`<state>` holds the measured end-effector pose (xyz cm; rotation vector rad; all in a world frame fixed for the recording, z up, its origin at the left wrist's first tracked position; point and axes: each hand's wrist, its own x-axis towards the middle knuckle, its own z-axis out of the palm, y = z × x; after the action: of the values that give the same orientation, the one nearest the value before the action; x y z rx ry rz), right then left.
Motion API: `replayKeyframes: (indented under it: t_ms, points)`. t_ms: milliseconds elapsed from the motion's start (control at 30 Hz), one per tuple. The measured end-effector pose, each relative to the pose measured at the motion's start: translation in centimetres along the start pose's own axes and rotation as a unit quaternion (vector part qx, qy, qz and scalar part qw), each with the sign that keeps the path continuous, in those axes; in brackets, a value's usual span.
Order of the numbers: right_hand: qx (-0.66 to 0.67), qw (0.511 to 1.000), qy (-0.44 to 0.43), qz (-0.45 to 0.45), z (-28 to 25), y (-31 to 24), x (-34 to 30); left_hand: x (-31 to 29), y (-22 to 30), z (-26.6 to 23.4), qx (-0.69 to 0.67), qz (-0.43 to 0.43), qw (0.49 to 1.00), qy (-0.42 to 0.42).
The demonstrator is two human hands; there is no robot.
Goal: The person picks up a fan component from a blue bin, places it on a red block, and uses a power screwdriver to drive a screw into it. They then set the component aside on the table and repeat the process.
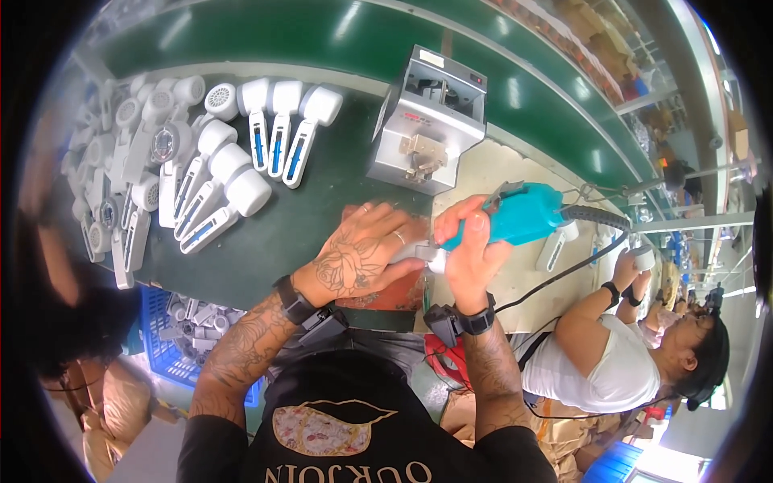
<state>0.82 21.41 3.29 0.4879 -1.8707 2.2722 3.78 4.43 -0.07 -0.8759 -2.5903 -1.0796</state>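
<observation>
Got my right hand [471, 262] clamped round the teal tool [527, 216], left hand [360, 251] pinching a white part [437, 262] by its tip, over the table's [322, 217] red patch [385, 299].

On my feed, beige lettering [350, 473] crosses the black shirt [390, 443], upside down; the white label [431, 57] on the silver machine [393, 137] is too small for me to read.

the teal tool [530, 214] looks like smooth, lightly shiny plastic, the white gadgets [248, 191] like smooth plastic, the boxy machine [392, 138] like satin metal, the crate [157, 342] like blue plastic, the shirt [346, 386] like matt cloth, and the green panel [270, 36] glossy.
</observation>
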Motion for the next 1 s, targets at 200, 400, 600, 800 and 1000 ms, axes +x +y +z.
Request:
replayKeyframes:
  t_ms: [200,400,600,800,1000]
  points:
    - [-0.056,0.998,0.008,0.028,1.0,-1.8,1.4,0.0,-0.1,-0.2,-0.024,-0.003,1.0,0.014]
    - [-0.082,0.99,0.05,-0.108,4.3,-0.3,7.4,-0.6,-0.3,0.2,-0.027,0.009,0.997,0.067]
    - [-0.075,0.991,0.048,-0.102,3.9,1.4,8.1,-0.3,0.3,-0.7,-0.039,-0.008,0.999,-0.001]
    - [-0.088,0.996,0.026,-0.011,4.5,-1.2,5.7,-0.5,-0.4,-0.3,-0.038,0.005,0.998,0.042]
    - [-0.036,0.999,0.007,-0.009,0.6,-3.9,-0.7,0.1,-0.1,-0.5,-0.033,0.003,0.999,0.022]
